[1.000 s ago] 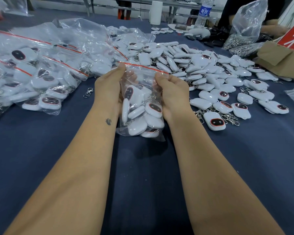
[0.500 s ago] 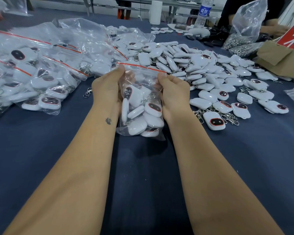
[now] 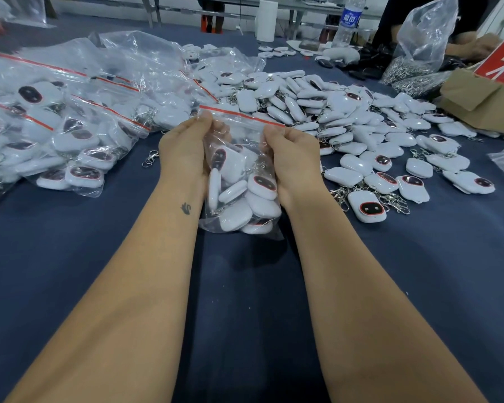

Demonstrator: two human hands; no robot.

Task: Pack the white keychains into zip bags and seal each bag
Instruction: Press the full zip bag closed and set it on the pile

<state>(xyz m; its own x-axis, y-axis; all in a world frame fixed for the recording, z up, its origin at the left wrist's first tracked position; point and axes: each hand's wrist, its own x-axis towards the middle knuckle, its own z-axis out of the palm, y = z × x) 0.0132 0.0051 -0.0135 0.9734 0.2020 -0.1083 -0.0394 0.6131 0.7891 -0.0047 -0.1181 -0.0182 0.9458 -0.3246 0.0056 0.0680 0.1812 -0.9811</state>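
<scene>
A clear zip bag [image 3: 240, 193] with a red-striped top hangs upright between my hands, its bottom on the blue table. It holds several white keychains with dark oval faces. My left hand [image 3: 184, 149] pinches the bag's left top corner just under the red strip. My right hand [image 3: 291, 154] pinches the right side of the strip. A large loose heap of white keychains [image 3: 346, 120] lies on the table to the right and behind the bag.
Several filled zip bags [image 3: 70, 126] pile up at the left. A cardboard box [image 3: 483, 97], a clear bag of metal clasps [image 3: 416, 53] and a water bottle [image 3: 348, 21] stand at the back right. One loose clasp [image 3: 150, 158] lies left of my left hand.
Both hands have slid slightly up to the bag's red strip, and the strip between them is drawn straighter. The bag stays in place.
</scene>
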